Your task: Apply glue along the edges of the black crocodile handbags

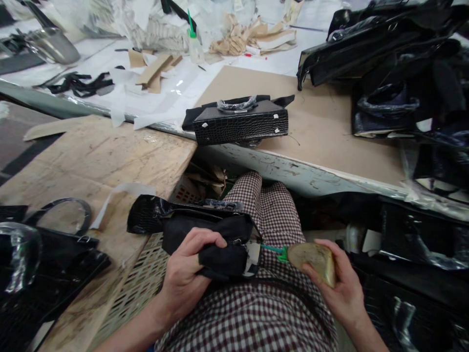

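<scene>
My left hand [188, 271] is closed round the black fabric lining of a black crocodile-pattern bag [190, 230] that rests on my lap. My right hand [337, 283] grips a yellowish glue bottle [314, 259]. Its green nozzle [273, 249] points left and touches the edge of the lining. My lap is covered by checked red-and-white cloth [264, 210].
A finished black bag [240, 122] lies on the brown board of the table ahead. More black bags [399, 73] are piled at the right, others at lower left [44, 264] on a wooden board [98, 156]. A second glue bottle [195, 46], card scraps and paper lie farther back.
</scene>
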A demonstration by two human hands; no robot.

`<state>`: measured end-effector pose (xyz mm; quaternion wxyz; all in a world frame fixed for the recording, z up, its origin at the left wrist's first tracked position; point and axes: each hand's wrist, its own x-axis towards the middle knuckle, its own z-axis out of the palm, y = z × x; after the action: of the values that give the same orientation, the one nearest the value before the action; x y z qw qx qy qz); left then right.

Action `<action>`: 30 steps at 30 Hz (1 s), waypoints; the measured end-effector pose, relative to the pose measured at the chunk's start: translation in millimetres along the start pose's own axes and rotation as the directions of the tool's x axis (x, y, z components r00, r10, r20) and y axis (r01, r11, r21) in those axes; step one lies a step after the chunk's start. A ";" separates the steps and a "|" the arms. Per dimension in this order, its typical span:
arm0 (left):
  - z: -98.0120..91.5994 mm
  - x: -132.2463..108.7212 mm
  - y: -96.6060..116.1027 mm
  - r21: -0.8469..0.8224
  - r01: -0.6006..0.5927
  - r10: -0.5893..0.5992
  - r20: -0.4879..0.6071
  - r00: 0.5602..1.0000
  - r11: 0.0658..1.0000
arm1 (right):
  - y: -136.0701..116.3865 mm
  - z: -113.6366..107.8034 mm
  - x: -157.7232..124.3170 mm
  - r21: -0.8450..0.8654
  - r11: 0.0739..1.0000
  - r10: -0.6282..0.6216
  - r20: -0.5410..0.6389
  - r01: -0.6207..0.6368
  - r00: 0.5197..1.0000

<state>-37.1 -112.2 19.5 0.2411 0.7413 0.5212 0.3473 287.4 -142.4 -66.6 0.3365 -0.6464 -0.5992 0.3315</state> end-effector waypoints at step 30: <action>0.9 -5.2 -7.1 -0.038 0.034 -0.034 -0.001 0.999 0.999 | 12.8 10.0 -16.2 0.174 0.964 0.223 -0.113 -0.202 0.968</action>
<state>-41.9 -114.7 12.4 0.2608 0.7273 0.5271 0.3537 285.0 -159.0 -82.3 0.3888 -0.6982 -0.4740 0.3697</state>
